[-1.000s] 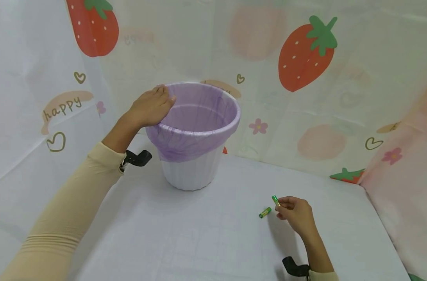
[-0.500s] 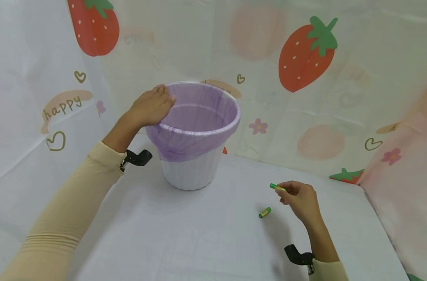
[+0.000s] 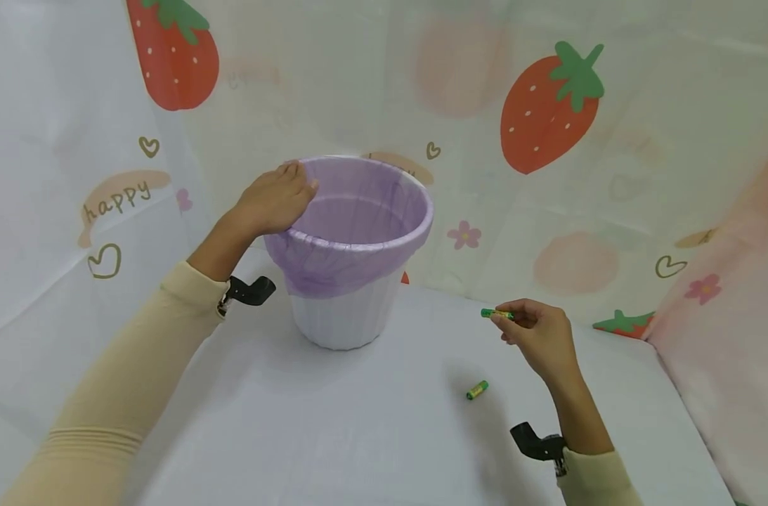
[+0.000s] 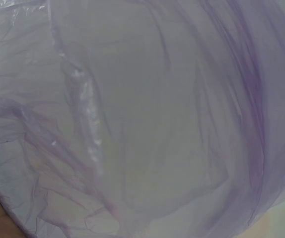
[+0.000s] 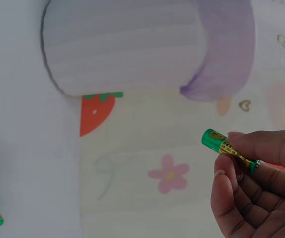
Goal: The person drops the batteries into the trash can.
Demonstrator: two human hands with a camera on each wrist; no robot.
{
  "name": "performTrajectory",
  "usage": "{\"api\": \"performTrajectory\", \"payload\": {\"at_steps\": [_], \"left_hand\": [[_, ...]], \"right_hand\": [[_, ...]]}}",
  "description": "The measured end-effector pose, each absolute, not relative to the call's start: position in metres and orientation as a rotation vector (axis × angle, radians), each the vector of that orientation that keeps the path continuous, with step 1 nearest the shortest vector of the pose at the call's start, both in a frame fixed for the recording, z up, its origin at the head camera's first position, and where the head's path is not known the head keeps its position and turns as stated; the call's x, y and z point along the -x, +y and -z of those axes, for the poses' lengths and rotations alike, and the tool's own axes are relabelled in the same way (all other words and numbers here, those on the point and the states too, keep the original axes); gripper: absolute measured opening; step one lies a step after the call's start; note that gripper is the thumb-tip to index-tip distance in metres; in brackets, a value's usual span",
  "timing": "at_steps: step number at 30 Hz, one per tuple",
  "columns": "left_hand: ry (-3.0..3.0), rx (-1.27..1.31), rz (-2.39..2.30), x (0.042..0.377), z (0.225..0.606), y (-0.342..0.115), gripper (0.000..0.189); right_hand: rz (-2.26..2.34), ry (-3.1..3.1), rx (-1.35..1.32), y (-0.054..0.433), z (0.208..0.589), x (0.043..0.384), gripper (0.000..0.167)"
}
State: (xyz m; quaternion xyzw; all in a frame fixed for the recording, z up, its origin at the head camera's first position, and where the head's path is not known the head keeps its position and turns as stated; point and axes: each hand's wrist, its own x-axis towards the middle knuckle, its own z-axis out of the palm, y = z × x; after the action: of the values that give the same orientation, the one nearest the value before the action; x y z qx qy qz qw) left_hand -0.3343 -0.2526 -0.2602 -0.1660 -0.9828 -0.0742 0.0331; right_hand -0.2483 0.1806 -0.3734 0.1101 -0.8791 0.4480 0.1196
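Note:
A white bin (image 3: pixel 339 320) with a purple liner bag (image 3: pixel 333 270) folded over its rim stands upright on the white surface. My left hand (image 3: pixel 275 200) grips the rim on the left side; some of its fingers are hidden, and the left wrist view is mostly filled by the liner (image 4: pixel 147 114). My right hand (image 3: pixel 538 337) pinches a green-and-gold battery (image 3: pixel 497 314) between thumb and fingertips, above the surface to the right of the bin. The right wrist view shows this battery (image 5: pixel 227 147) close up. A second battery (image 3: pixel 477 390) lies below it on the surface.
A backdrop (image 3: pixel 358 84) printed with strawberries, hearts and flowers rises behind the bin. At the right a pinkish side sheet (image 3: pixel 731 337) borders the surface. Black cameras (image 3: pixel 251 290) are strapped to both wrists.
My right hand has lifted the held battery up from beside the other one and turned it nearly level. The left hand stays on the bin's rim. The head view shifts slightly.

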Motion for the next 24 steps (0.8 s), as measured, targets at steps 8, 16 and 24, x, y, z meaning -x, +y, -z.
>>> {"api": "performTrajectory", "payload": {"at_steps": [8,16,24], "left_hand": [[-3.033,0.512,0.236,0.335,0.260,-0.252,0.068],[-3.021,0.515,0.205,0.335,0.261,-0.254,0.067],[-3.028,0.510,0.212,0.334,0.259,-0.252,0.068]], "right_hand": [[-1.258,-2.561,-0.403,0.171,0.351,0.253,0.018],[-1.205,-2.573,-0.475,0.159,0.326,0.258,0.015],[-1.227,-2.530,-0.526,0.148,0.311,0.262,0.015]]}}
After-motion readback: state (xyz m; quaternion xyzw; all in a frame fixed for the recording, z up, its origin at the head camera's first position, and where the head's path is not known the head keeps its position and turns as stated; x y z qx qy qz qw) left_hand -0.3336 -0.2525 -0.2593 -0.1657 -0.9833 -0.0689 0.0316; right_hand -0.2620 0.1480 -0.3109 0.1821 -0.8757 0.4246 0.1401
